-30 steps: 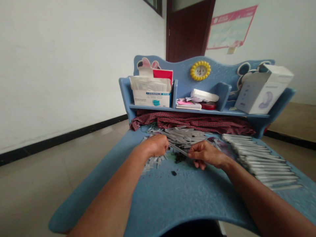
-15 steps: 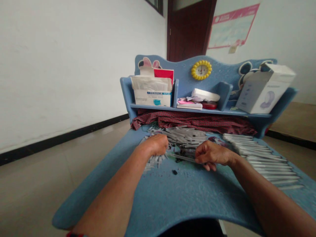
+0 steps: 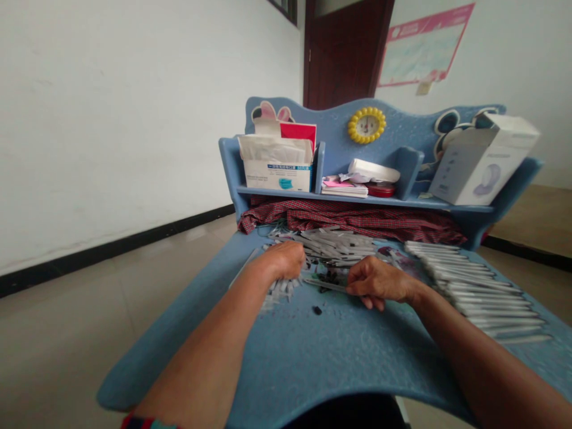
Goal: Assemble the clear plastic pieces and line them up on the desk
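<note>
My right hand (image 3: 379, 281) pinches a slim, clear pen (image 3: 328, 286), whose narrow tip points left toward my left hand. My left hand (image 3: 288, 260) is closed, knuckles up, over a heap of small clear pieces (image 3: 281, 291); whatever its fingers hold is hidden. A thin whitish stick (image 3: 243, 268) shows beyond my left wrist; I cannot tell if it lies on the table. Small black pieces (image 3: 328, 277) lie behind the pen, and one black bit (image 3: 317, 310) sits nearer me. Behind both hands spreads a pile of grey, translucent pen barrels (image 3: 337, 245).
At right, a row of pens (image 3: 487, 292) lies side by side on the blue table (image 3: 339, 351). Bunched checked cloth (image 3: 357, 219) runs under the shelf (image 3: 277, 193). The shelf bears a mask box (image 3: 277, 170), papers (image 3: 344, 188) and a white carton (image 3: 482, 164).
My right hand has shifted slightly left with the pen, closer to my left hand. The left hand stays nearly in place. The whitish stick beside the left wrist shows more plainly.
</note>
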The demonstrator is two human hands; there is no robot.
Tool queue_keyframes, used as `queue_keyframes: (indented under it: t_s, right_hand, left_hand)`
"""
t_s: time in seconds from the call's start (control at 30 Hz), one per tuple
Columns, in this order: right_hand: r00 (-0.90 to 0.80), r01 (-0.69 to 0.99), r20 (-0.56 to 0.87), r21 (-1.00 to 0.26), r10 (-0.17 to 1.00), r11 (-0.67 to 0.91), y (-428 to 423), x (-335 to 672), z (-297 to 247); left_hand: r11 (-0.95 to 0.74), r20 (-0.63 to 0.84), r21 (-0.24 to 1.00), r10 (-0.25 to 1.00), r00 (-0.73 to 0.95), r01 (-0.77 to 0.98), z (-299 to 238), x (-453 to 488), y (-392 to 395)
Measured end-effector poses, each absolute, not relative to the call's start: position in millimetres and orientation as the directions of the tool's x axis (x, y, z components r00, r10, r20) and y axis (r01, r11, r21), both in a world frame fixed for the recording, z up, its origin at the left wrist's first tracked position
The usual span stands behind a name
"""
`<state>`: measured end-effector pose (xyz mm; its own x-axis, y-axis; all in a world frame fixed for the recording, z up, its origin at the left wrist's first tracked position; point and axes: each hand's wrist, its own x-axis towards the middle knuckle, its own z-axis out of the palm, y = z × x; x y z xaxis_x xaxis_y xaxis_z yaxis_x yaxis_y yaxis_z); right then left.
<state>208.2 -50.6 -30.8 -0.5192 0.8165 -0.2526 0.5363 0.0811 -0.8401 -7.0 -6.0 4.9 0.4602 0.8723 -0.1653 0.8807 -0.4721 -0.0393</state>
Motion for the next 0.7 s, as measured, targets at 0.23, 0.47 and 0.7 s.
queue_keyframes:
  t_s: [0.23, 0.47, 0.7]
  right_hand:
    - [-0.497, 0.559, -0.23, -0.823, 0.837, 0.106, -50.9, 210.3, -28.5]
    - [-0.493, 0.57, -0.231, -0.814, 0.839, 0.111, -49.0, 208.1, -33.0]
    - [-0.483, 0.517, -0.185, -0.849, 0.856, 0.109, -48.0, 206.2, -36.9]
  left_hand:
    - [-0.47, -0.158, -0.046, 0.875, 0.458, 0.882, 0.7, -8.6, -3.2]
    - [-0.459, -0.17, -0.052, 0.879, 0.446, 0.887, 1.0, -5.5, -4.1]
    - [-0.468, -0.16, -0.01, 0.873, 0.46, 0.884, -0.9, -7.8, -1.7]
